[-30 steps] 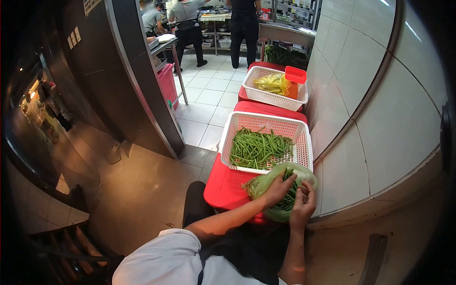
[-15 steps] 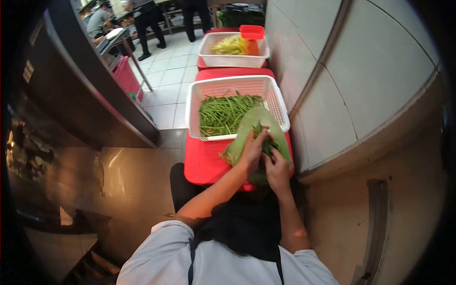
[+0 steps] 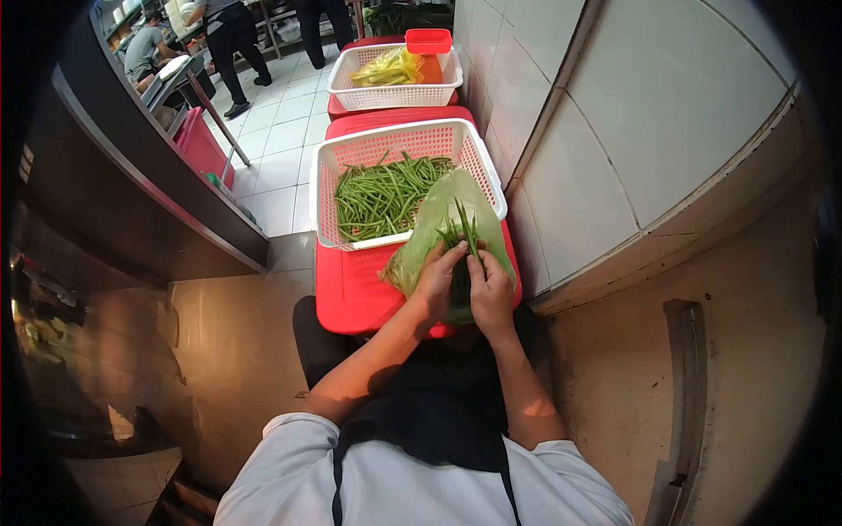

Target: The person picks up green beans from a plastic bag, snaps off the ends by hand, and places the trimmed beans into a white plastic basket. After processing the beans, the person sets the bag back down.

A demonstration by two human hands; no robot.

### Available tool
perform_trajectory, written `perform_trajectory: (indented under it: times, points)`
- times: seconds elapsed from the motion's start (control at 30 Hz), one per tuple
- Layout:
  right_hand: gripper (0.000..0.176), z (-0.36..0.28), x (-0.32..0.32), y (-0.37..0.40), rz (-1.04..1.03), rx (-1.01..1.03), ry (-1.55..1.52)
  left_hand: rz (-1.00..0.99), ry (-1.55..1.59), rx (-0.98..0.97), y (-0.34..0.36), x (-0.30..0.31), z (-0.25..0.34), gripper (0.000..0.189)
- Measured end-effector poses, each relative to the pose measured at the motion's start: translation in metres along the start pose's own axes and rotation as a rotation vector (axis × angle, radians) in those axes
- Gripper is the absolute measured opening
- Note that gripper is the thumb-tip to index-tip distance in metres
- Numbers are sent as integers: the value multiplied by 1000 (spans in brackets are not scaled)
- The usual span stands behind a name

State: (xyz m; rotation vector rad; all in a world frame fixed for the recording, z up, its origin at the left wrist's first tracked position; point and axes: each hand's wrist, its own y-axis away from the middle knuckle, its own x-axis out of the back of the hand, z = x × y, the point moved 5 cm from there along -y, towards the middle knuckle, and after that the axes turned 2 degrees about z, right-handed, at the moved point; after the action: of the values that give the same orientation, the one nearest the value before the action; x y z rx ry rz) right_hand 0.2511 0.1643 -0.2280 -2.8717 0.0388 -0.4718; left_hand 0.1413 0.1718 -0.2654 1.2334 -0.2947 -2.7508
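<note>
My left hand [image 3: 438, 272] and my right hand [image 3: 489, 291] are close together over a pale green plastic bag [image 3: 428, 219], fingers closed round a small bunch of green beans [image 3: 465, 230] that points up and away from me. The bag lies over the near right corner of a white plastic basket [image 3: 323, 206] and on the red lid [image 3: 351, 294] beneath. Many cut green beans [image 3: 386, 195] lie loose in the basket. Part of the bunch is hidden behind my fingers.
Beyond the basket, a second white basket [image 3: 395, 95] holds a yellow bag [image 3: 390, 68] and a red container [image 3: 428, 40]. A tiled wall [image 3: 631, 114] runs along the right. Several people stand or bend at the far left, near a metal table [image 3: 171, 79] and a pink bin [image 3: 200, 145].
The whole view has shifted, so the baskets sit further left and higher. Between my hands, the bean tips now stand upright and show more clearly. My fingers have moved along the bunch.
</note>
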Motion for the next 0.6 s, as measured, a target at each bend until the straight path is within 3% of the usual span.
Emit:
perform_trajectory:
  times: [0.2, 0.3, 0.6]
  points:
    - [22, 15, -6, -4, -95, -48, -6, 1, -32, -33, -10, 17, -5, 26]
    - [21, 24, -8, -10, -33, -2, -75, 13, -58, -86, -10, 15, -3, 26]
    - [27, -2, 2, -8, -77, 76, 206, 81, -211, -187, -10, 16, 9, 26]
